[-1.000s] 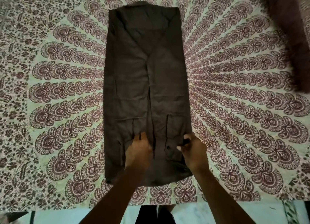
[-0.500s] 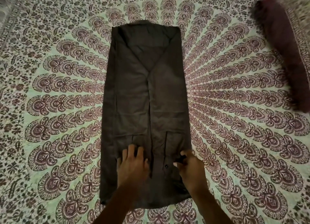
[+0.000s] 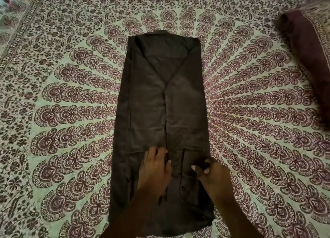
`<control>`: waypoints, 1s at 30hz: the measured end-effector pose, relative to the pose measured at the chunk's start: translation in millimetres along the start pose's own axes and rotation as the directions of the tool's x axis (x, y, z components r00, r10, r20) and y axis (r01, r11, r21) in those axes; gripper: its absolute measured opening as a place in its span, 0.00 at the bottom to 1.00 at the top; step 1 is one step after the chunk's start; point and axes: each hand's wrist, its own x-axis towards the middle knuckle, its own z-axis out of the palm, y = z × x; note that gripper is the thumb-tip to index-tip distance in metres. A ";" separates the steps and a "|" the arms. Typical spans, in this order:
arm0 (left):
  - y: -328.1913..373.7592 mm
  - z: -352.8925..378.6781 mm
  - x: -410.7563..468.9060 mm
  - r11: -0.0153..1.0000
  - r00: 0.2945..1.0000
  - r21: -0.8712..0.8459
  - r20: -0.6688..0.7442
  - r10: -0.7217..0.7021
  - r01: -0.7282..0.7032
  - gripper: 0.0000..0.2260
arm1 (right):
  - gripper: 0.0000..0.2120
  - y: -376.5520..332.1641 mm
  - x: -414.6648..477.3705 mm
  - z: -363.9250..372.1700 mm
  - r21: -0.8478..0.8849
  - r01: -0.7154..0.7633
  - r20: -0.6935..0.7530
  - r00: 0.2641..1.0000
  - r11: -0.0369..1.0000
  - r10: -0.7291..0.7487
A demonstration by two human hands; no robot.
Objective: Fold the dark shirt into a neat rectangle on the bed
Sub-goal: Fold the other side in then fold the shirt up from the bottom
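The dark shirt lies flat on the bed as a long narrow strip, both sides folded inward so they meet along a centre line. Its far end reaches the middle of the bedspread; its near end is by my arms. My left hand rests flat on the left half near the bottom, fingers straight and pressing the cloth. My right hand sits on the right half beside a button, its thumb and fingers curled and pinching the fabric there.
The patterned bedspread with a maroon peacock-feather print covers the whole bed around the shirt. A dark maroon pillow lies at the far right edge.
The view has tilted up, showing more of the far bed. My left hand has slid a little further up the shirt and flattened. My right hand keeps its pinch.
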 end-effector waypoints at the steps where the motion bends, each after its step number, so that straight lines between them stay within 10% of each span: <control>1: 3.0 -2.0 14.8 0.999 1.000 -0.043 0.004 -0.003 0.004 0.13 | 0.17 -6.4 11.7 -5.0 0.031 -0.005 -0.025 1.000 1.000 0.006; 18: 36.0 -34.6 248.8 0.859 0.952 -0.423 0.029 -0.305 0.288 0.21 | 0.13 -87.5 190.4 -36.1 0.079 0.075 0.183 0.979 0.994 -0.089; 30: 47.0 -34.4 315.4 0.937 0.969 -0.280 -0.065 -0.237 0.210 0.18 | 0.20 -163.1 345.0 -75.2 0.158 0.125 -0.167 0.981 0.980 -0.098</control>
